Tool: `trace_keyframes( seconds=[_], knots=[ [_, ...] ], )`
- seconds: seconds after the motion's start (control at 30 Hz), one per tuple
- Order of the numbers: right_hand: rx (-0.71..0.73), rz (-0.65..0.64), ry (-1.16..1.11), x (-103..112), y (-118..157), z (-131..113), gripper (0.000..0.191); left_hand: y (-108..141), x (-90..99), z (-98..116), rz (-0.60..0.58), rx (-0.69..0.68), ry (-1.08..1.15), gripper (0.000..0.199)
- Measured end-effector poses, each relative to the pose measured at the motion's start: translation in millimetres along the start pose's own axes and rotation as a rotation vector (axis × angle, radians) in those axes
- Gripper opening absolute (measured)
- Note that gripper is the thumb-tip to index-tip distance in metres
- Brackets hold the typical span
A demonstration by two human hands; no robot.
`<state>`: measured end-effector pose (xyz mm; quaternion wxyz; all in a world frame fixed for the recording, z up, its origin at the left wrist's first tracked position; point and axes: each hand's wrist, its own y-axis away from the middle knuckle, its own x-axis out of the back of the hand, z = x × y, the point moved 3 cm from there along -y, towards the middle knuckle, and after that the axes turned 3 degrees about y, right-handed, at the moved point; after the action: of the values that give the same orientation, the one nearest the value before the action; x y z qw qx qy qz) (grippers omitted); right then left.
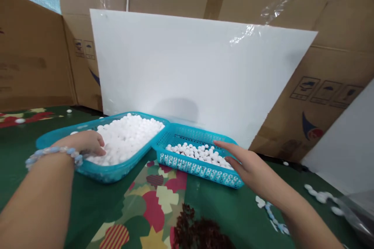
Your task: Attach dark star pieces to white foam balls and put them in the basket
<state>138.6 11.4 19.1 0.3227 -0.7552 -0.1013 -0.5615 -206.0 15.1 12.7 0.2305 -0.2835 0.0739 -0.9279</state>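
Observation:
My left hand (87,142), with a blue and clear bead bracelet (55,151) on its wrist, reaches into the blue plastic tray (105,174) on the left. Its fingers are curled down at the white balls (128,134) heaped there; what lies inside them is hidden. Over the right end of the blue perforated basket (198,170) hovers my right hand (241,159). Its fingers are stretched out with the thumb apart, and nothing shows between them. A thinner layer of white balls (201,153) covers the basket's bottom.
Behind the containers a white board (187,66) leans on cardboard boxes (330,70). A patterned strip (152,202) crosses the green cloth (216,206). A dark red frilly thing (198,229) is in front. Blue-white beads (273,218) and a clear plastic bag (358,212) lie right.

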Motion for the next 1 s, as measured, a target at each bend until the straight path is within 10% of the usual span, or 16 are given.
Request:
trace_keyframes(
  seconds=[0.3,0.63,1.0],
  knots=[
    [0.395,-0.600,-0.029,-32,29,-67,0.029,7,-8.3,11,-0.194,0.245,-0.413,0.014],
    [0.587,-0.564,0.180,-58,25,-79,0.013,34,-9.7,62,-0.084,-0.154,0.241,0.024],
    [0.415,-0.511,0.014,-18,22,-91,0.013,57,-25.5,107,-0.189,-0.597,0.684,0.019]
  ],
)
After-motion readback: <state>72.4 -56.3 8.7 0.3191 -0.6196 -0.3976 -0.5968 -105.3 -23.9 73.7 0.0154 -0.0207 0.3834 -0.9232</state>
